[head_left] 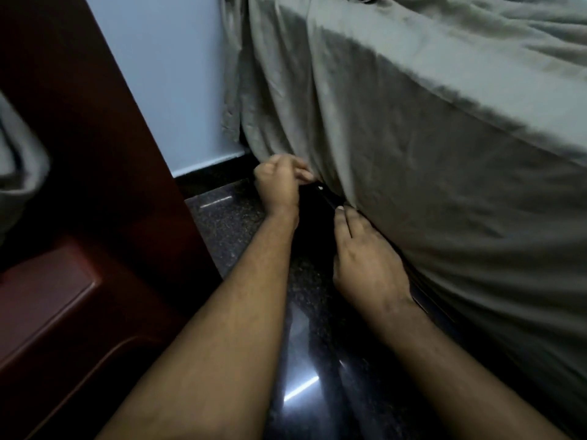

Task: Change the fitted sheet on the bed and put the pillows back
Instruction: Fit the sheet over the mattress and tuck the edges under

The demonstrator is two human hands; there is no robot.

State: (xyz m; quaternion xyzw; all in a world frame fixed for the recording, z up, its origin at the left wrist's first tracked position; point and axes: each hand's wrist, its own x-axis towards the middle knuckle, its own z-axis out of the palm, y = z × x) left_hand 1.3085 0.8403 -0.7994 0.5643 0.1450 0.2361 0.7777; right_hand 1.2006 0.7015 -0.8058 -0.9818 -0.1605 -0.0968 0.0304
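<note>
Low beside the bed, the grey-green sheet drapes down the mattress side, its bottom hem running from near right to far left toward the wall. The left hand pinches the hem with curled fingers. The right hand presses straight fingers under the hem, above the dark polished floor.

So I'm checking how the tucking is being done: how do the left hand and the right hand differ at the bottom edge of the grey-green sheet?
The left hand is curled, pinching the grey-green sheet near the bed's corner; the right hand lies flatter, fingers straight, fingertips pressed at the hem. The left hand is farther from the camera, the right hand nearer. Both work the sheet's bottom edge, just above the dark polished floor.
</note>
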